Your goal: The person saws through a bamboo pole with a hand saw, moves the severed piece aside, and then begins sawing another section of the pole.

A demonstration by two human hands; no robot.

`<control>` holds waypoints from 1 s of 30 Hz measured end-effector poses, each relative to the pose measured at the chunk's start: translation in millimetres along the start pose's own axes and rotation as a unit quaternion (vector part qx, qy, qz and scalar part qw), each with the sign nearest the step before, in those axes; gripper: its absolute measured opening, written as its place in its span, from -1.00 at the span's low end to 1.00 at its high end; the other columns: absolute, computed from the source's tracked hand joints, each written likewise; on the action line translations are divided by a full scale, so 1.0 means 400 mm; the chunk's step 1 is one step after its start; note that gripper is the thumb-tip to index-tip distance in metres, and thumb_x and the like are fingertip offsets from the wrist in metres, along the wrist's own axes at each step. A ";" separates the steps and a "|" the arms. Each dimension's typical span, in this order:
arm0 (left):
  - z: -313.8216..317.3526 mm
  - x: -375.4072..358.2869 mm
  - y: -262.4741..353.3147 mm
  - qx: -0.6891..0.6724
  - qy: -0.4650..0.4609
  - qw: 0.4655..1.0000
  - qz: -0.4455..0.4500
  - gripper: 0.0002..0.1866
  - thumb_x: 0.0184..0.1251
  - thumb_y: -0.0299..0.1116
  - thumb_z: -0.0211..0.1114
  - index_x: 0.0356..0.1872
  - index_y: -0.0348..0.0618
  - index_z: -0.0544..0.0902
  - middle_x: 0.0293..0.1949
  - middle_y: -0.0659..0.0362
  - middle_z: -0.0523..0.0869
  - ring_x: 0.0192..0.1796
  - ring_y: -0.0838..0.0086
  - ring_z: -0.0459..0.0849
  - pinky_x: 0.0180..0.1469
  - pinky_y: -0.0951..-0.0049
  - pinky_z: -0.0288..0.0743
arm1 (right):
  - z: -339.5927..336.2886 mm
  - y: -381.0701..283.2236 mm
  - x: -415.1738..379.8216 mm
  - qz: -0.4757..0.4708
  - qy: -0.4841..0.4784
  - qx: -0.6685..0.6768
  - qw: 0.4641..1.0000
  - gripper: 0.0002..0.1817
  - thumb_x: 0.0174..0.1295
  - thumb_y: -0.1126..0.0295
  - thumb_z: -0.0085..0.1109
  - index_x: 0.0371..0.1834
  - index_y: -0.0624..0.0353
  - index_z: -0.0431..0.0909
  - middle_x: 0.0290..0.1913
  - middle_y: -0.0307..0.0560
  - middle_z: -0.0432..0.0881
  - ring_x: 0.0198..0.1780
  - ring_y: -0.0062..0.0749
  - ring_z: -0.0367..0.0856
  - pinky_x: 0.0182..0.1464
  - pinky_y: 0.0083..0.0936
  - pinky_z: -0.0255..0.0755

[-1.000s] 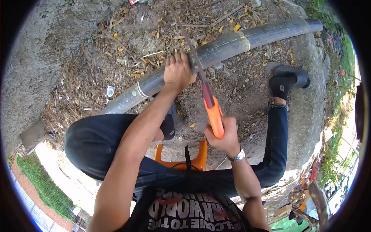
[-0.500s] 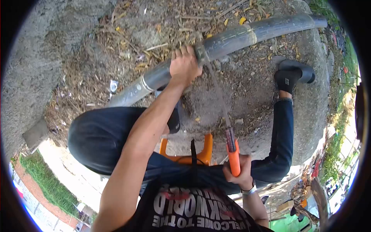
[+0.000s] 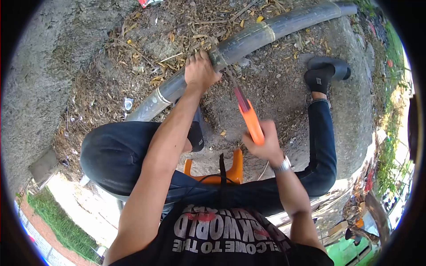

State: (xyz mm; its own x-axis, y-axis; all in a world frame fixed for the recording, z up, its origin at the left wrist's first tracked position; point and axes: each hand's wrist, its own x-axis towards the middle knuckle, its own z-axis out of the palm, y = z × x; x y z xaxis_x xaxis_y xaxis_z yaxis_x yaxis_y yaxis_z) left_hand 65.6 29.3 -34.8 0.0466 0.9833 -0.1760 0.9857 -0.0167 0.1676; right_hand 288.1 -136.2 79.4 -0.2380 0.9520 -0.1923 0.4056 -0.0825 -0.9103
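Observation:
A thick, dark bamboo pole (image 3: 242,44) lies slanted across the ground in front of me, with pale rings at its joints. My left hand (image 3: 200,72) is closed over its top, thumb spread along the near side, just left of a joint. In my right hand (image 3: 265,141) is the orange handle of a handsaw (image 3: 251,120), gripped in a fist. Its narrow blade points up and left, and the tip end overlaps the pole right beside my left hand. Much of the far blade is hidden at the pole.
An orange plastic stool (image 3: 235,166) shows between my legs. My foot in a dark sock and slipper (image 3: 330,71) rests right of the pole. Dry leaves and twigs (image 3: 146,57) litter the dirt, with a rough grey slab (image 3: 44,80) at left.
My right hand has pushed the saw forward toward the pole, so less blade shows on my side. My left hand keeps its hold, and the whole view has shifted slightly.

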 end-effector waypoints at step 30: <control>-0.050 0.010 0.008 -0.053 0.001 0.998 0.015 0.11 0.05 0.55 0.41 0.51 -0.05 0.51 0.19 -0.14 0.75 0.15 -0.05 0.79 0.20 -0.01 0.68 | -0.255 -0.002 -0.323 0.004 0.257 0.084 0.963 -0.79 -0.13 0.65 0.26 -0.59 0.17 0.39 -0.57 -0.26 0.45 -0.57 -0.53 0.35 -0.43 -0.48 0.27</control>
State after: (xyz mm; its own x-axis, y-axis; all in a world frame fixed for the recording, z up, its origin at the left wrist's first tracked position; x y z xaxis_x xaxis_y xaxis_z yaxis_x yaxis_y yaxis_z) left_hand 65.7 36.7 -15.4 0.0762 0.9831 -0.1666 0.9613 -0.0280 0.2741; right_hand 408.7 -229.1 142.4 0.2498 0.9678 -0.0327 0.2475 -0.0965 -0.9641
